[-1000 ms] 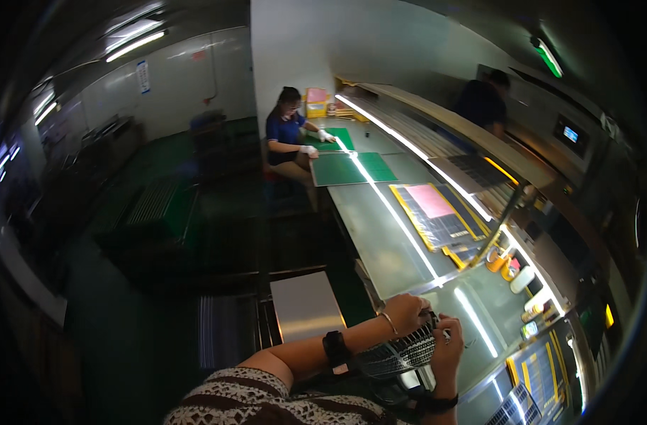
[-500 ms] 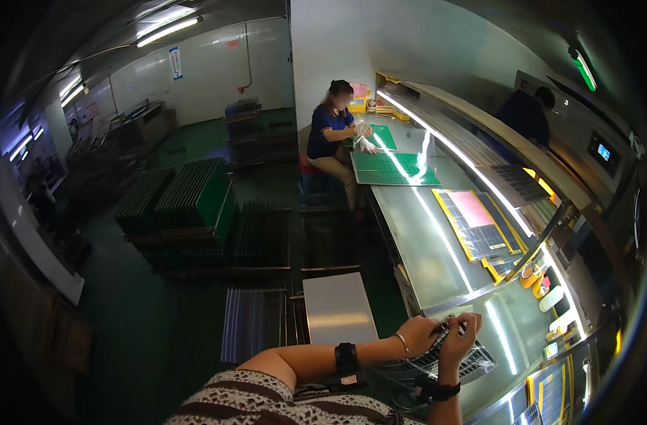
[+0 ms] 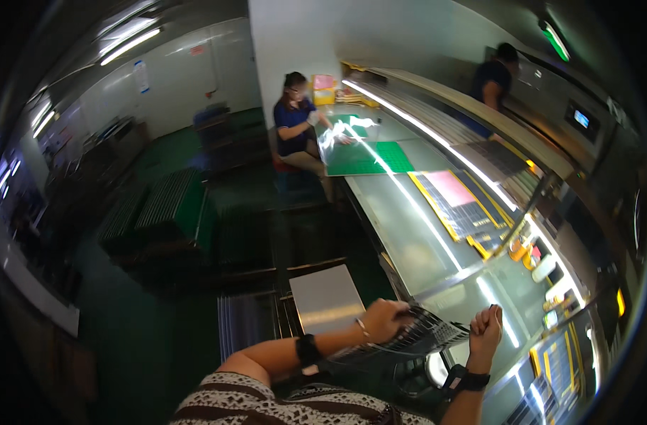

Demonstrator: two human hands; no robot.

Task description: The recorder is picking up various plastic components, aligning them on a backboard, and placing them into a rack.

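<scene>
Work with the dark patterned sheet [image 3: 436, 331] looks to be in its middle part, as I judge. What is done: the sheet is in the air, slanting between the two hands, in front of the person's body and near the edge of the metallic table [image 3: 415, 228]. What is left: the sheet is not yet free of the hands and does not lie flat on any surface. Whether its lower edge touches the table, I cannot tell.

The left hand [image 3: 387, 321] has its fingers curled and pressed together over the left upper part of the sheet. The right hand [image 3: 485, 330] has its fingers folded closely, and they seem to pinch the right end of the sheet; because of blur, the exact grip of the fingertips is not clear. A pale panel [image 3: 327, 297] stands low, to the left of the left hand.

Compared with the frame half a second ago, the two hands are now well apart, while there they are almost together on the upper edge. The sheet, which there hangs below both hands, now spans between them. The whole view is also shifted, so the head has probably turned. At the far end, the co-worker [image 3: 295, 129] now holds a clear, shining film [image 3: 332, 144] raised over the green board [image 3: 388, 159].
</scene>
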